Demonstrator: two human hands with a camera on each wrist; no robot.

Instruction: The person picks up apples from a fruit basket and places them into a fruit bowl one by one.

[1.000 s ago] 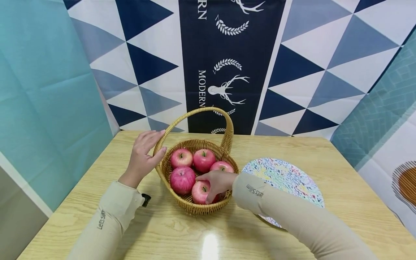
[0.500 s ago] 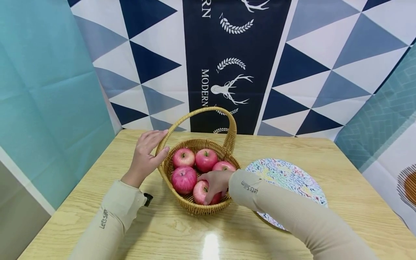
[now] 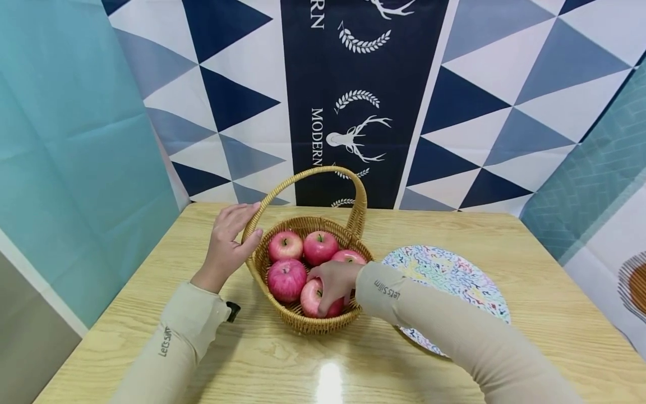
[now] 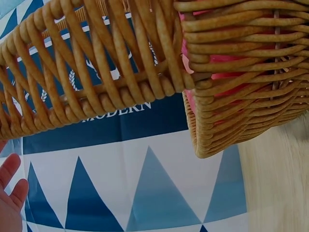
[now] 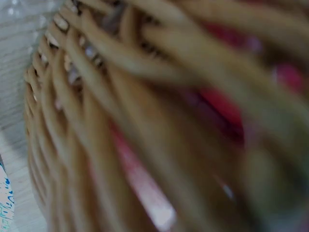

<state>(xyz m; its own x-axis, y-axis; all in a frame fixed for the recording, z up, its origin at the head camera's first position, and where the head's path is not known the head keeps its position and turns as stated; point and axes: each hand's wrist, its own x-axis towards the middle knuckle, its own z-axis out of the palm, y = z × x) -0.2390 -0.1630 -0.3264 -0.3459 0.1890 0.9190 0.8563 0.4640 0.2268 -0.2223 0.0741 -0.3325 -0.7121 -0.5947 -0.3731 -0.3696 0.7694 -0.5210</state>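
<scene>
A wicker basket [image 3: 298, 325] with a tall arched handle [image 3: 303, 175] stands on the table and holds several red apples. My right hand [image 3: 337, 282] reaches over its right rim and grips the front apple [image 3: 312, 296], with thumb and fingers round its sides. Just left of that lies a deeper pink apple [image 3: 286, 279]. My left hand [image 3: 227, 241] is at the left side of the handle, fingers extended and touching or very near it. In the left wrist view, the fingers [image 4: 10, 171] show at the left edge below the handle. Wicker fills the right wrist view, hiding the right hand.
A round board [image 3: 449, 269] with a multicoloured squiggle pattern lies right of the basket, partly under the right sleeve [image 3: 434, 308]. A patterned cloth [image 3: 242, 112] hangs behind the wooden table [image 3: 282, 376]. A brown round print [image 3: 637, 283] shows at the far right.
The head view has shifted slightly. Both hands keep nearly the same places, the right on the front apple, the left at the handle. The apples stay put.
</scene>
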